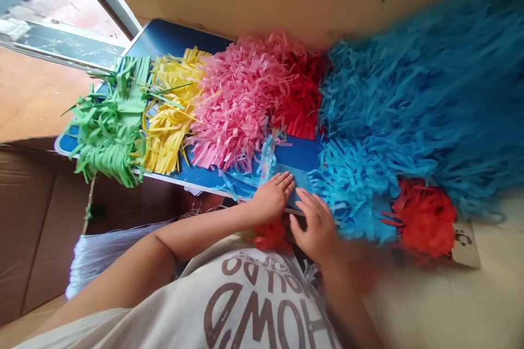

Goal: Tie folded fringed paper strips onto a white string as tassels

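Observation:
My left hand (273, 196) lies flat with fingers stretched out on a strip of light blue fringed paper (268, 166) at the near edge of a dark blue table (172, 38). My right hand (317, 223) rests beside it, fingers extended over the light blue paper fringe (352, 191). The fingertips of both hands almost meet. Neither hand grips anything. A red fringe bundle (268, 235) shows below the hands, near my shirt.
Piles of fringed paper cover the table: green (110, 125), yellow (172, 114), pink (237, 103), red (303, 98), a big blue heap (429, 82) and an orange-red bunch (426, 218). A beige wall stands behind. Brown cardboard (36, 218) and a pale fringe bundle (102, 251) lie lower left.

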`<action>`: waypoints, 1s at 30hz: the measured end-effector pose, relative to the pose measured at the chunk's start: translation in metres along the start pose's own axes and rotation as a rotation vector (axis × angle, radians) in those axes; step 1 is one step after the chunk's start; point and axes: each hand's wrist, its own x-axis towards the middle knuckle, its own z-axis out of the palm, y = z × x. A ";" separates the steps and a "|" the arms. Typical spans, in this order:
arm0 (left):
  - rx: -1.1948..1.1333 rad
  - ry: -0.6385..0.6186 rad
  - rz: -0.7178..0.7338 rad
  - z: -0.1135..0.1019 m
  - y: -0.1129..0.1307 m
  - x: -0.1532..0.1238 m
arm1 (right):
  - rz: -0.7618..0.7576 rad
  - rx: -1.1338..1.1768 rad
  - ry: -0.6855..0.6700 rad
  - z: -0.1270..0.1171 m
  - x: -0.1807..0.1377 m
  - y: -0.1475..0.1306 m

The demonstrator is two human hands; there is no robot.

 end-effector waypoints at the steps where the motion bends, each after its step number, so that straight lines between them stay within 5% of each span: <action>1: -0.008 0.004 -0.002 -0.001 -0.002 -0.002 | -0.005 0.052 -0.039 0.019 0.005 -0.002; 4: -0.078 0.006 -0.005 -0.005 -0.015 -0.012 | 0.053 0.124 -0.063 0.048 0.011 0.018; 11: -0.319 0.131 -0.242 -0.021 -0.054 -0.017 | 0.280 0.158 0.005 0.042 0.018 0.053; 17: -0.161 0.214 -0.457 -0.020 -0.041 0.001 | 0.392 -0.069 0.001 0.057 0.038 0.045; 30: -0.002 0.090 -0.487 -0.024 -0.039 0.014 | 0.502 -0.102 -0.043 0.057 0.046 0.047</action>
